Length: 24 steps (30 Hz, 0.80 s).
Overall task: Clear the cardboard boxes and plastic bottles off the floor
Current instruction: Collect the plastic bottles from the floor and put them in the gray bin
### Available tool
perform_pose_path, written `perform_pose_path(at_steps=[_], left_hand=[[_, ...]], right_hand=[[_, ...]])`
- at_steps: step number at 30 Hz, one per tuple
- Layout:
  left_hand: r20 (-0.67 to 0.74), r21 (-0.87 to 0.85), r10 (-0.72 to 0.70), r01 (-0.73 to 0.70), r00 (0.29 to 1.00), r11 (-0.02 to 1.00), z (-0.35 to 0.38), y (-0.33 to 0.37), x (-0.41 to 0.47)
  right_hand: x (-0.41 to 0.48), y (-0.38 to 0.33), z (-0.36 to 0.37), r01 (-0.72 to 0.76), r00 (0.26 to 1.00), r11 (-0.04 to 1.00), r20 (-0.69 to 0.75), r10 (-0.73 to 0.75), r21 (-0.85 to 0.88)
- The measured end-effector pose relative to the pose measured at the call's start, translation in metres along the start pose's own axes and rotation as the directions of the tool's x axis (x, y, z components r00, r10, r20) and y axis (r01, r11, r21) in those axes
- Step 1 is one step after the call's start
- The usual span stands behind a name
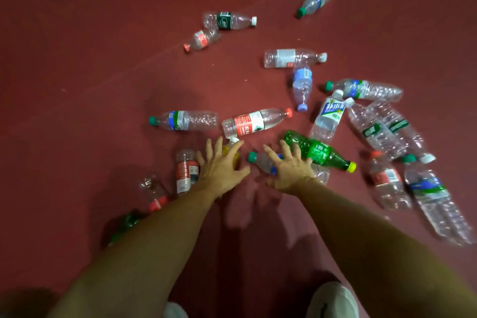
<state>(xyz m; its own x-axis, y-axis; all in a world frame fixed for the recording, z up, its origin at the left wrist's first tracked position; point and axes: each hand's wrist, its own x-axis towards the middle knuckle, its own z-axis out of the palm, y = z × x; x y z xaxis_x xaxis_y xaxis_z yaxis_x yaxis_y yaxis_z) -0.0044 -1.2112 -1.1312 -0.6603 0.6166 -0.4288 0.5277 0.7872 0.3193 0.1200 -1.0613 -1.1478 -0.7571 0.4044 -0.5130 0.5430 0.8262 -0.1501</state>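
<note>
Left hand [219, 168]: fingers [209, 148] straight and spread, gripping nothing, laid over a yellowish bottle [233, 140] whose white cap pokes out past the fingertips on the far side.
Right hand [290, 170]: fingers spread wide over a clear bottle [260, 160]; its green cap sticks out left of them.
Green bottle [317, 152]: just right of the right hand.
Red-label bottle [247, 124]: just beyond the left fingertips.
Floor [103, 59]: dark red, with more bottles lying far and right.
</note>
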Motion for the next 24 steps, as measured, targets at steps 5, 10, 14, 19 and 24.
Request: perform_pose_path(at_steps=[5,10,14,19,24], left_hand=[[0.029,0.049,-0.013,0.012,0.999,0.999,0.041,-0.02,0.033],[0.001,0.015,0.006,-0.006,1.0,1.0,0.052,-0.029,0.03],[-0.017,-0.053,0.014,-0.015,1.0,0.998,0.052,-0.029,0.032],[0.023,-0.131,0.016,-0.013,1.0,0.991,0.049,-0.029,0.026],[0.11,-0.065,-0.004,0.011,0.994,0.998,0.049,-0.031,0.028]], right_hand=[[0.029,0.031,0.044,0.079,0.997,0.991,-0.017,-0.081,-0.107],[0.03,0.026,0.045,0.057,0.998,0.996,-0.02,-0.059,-0.073],[0.037,0.032,0.047,0.051,0.997,0.995,-0.047,-0.056,-0.09],[0.038,0.028,0.048,0.007,0.997,0.992,-0.081,-0.017,-0.124],[0.032,0.022,0.055,0.033,0.996,0.979,-0.072,-0.048,-0.199]])
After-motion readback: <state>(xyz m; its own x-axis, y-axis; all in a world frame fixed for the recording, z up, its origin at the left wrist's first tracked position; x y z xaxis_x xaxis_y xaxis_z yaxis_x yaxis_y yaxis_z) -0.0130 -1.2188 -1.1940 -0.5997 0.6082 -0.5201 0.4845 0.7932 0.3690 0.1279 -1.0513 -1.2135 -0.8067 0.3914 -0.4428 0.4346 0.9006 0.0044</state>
